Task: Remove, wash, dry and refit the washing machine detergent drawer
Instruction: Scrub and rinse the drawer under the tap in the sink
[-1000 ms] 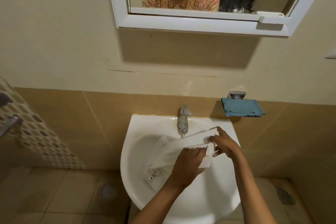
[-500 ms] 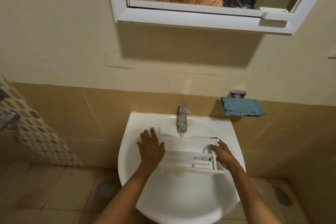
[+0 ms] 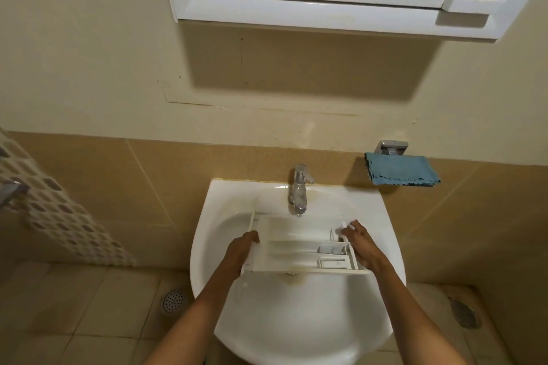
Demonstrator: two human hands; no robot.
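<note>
The white detergent drawer [image 3: 299, 241] lies level across the white sink [image 3: 296, 320], open side up, its compartments showing. It sits just below the chrome tap [image 3: 299, 190]. My left hand [image 3: 241, 253] grips the drawer's left end, fingers curled over its edge. My right hand [image 3: 360, 241] holds the right end, fingers wrapped round the side wall. No stream of water is visible from the tap.
A folded blue cloth [image 3: 400, 170] lies on a metal wall holder right of the sink. A white-framed mirror [image 3: 326, 9] hangs above. Floor drains [image 3: 173, 301] sit on the tiled floor at both sides. A patterned tile wall [image 3: 59, 216] stands at the left.
The drawer was turned from a tilted, underside-up pose to level and open side up. My left hand moved from the drawer's middle to its left end and took hold.
</note>
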